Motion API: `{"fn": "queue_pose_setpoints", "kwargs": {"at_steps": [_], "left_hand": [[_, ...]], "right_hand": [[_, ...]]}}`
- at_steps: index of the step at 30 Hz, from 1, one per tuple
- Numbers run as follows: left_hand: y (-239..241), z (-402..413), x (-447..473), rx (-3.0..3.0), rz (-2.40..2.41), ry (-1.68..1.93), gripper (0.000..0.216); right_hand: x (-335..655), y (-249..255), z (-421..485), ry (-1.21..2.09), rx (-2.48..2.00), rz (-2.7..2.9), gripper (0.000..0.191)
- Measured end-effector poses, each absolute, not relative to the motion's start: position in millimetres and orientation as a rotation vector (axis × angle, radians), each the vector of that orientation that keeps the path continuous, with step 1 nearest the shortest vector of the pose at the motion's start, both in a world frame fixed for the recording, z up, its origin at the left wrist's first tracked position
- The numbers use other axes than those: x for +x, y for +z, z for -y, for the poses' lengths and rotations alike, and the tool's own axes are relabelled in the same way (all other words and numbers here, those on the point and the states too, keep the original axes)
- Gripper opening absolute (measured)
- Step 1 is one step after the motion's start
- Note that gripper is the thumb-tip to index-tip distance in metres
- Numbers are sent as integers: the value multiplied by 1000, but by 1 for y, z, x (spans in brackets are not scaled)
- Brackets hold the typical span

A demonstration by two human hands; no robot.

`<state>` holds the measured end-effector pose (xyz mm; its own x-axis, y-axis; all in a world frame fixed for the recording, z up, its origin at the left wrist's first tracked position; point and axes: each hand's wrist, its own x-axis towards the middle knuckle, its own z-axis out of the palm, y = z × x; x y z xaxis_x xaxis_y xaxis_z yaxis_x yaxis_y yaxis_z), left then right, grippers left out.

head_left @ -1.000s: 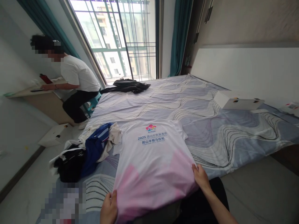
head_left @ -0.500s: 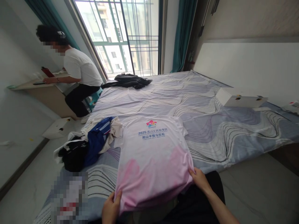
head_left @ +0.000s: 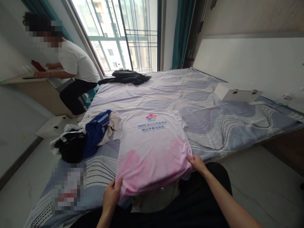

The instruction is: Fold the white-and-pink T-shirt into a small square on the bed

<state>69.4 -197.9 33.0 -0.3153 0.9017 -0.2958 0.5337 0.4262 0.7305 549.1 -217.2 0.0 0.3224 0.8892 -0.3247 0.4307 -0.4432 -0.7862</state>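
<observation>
A white T-shirt [head_left: 152,142] with a pink lower part and blue printed lettering lies spread on the bed, its hem toward me. My left hand [head_left: 111,194] pinches the hem's left corner between thumb and fingers. On the other side, my right hand [head_left: 197,164] grips the right corner of the same hem. Between the two hands the hem sags a little over the bed's near edge. Left of the shirt is a heap of clothes, with a blue garment [head_left: 95,133] and a black one [head_left: 72,146] on it.
The bed sheet [head_left: 152,95] is grey with wavy lines. Dark clothing [head_left: 128,77] lies at its far edge, a white box [head_left: 237,92] at the right. A person in a white shirt [head_left: 78,60] sits at a desk [head_left: 26,81]. Another white box [head_left: 51,126] stands on the floor.
The whole view has shifted, so things sit slightly higher and further left. Both hands keep hold of the shirt's hem corners. The seated person's far hand shows more clearly on the desk.
</observation>
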Motion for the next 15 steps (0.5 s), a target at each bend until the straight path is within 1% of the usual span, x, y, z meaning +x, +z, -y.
{"fn": "queue_pose_setpoints", "kwargs": {"at_steps": [3, 5, 6, 8, 10, 12, 13, 14, 15], "left_hand": [[36, 211, 59, 1175, -1839, 688, 58], [39, 223, 50, 1236, -1850, 620, 56], [42, 228, 46, 1277, -1911, 554, 55], [47, 232, 47, 1352, -2113, 430, 51], [52, 221, 65, 1527, -2260, 490, 47], [53, 194, 103, 1874, -2158, 755, 44], [51, 177, 126, 2074, -1988, 876, 45], [48, 157, 151, 2225, -1824, 919, 47], [44, 137, 175, 2340, -1711, 877, 49]], "right_hand": [[555, 3, 241, 1237, -1742, 1117, 60], [561, 6, 256, 1215, -1856, 1146, 56], [563, 8, 262, 1124, -2034, 1158, 51], [560, 14, 264, 770, -2421, 1176, 44], [539, 23, 253, 361, -2558, 1270, 49], [502, 31, 228, 138, -2399, 1483, 60], [479, 35, 211, 128, -2275, 1613, 62], [456, 36, 193, 173, -2161, 1736, 64], [434, 36, 174, 246, -2065, 1853, 66]]}}
